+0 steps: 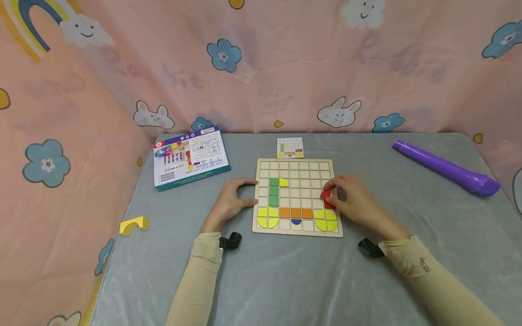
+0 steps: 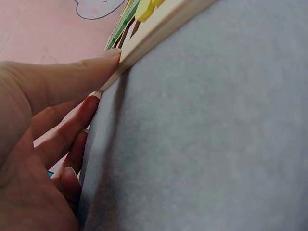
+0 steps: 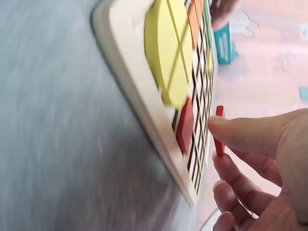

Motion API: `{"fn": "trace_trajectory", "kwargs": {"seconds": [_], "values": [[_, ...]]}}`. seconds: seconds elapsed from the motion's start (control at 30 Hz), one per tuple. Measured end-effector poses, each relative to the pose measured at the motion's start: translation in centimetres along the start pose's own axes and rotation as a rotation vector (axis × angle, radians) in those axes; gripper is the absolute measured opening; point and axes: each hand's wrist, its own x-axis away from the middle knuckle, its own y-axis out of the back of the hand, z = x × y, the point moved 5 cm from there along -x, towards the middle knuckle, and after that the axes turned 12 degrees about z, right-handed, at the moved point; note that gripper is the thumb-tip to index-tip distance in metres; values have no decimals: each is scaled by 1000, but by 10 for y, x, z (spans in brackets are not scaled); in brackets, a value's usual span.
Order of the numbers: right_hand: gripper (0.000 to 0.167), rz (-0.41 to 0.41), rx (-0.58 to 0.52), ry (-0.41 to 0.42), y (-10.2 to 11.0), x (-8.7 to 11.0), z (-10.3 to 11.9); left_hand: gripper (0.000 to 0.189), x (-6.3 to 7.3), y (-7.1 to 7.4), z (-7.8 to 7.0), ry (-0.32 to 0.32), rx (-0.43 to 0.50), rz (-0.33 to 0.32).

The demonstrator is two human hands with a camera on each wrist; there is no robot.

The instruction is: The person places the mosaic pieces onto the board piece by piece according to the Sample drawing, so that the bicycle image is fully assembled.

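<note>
A wooden grid board (image 1: pixel 302 232) lies on the table with coloured tiles in several cells. My left hand (image 1: pixel 230 200) touches the board's left edge, its thumb and forefinger spread apart along it; the left wrist view shows the thumb (image 2: pixel 86 72) against the rim. Over the board's right side, my right hand (image 1: pixel 359 203) pinches a small red tile (image 3: pixel 219 132) between thumb and fingers. Another red tile (image 3: pixel 185 126) sits in the grid just below it, above a yellow circle (image 1: pixel 326 220) of quarter tiles. Green tiles (image 1: pixel 273 191), orange tiles (image 1: pixel 295 213) and a blue half-round tile (image 1: pixel 296 222) fill other cells.
A pattern card (image 1: pixel 290 148) lies behind the board. At the back left is a printed box (image 1: pixel 191 158), with a yellow arch block (image 1: pixel 133 224) near the table's left edge. A purple tube-like object (image 1: pixel 446 168) lies at the right. A pink printed cloth hangs behind.
</note>
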Motion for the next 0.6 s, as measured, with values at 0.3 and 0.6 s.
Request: {"fn": "trace_trajectory", "kwargs": {"seconds": [0.3, 0.6], "values": [[20, 81, 9, 24, -13, -4, 12, 52, -1, -1, -1, -4, 0, 5], [17, 81, -13, 7, -16, -5, 11, 51, -1, -1, -2, -1, 3, 6]]}}
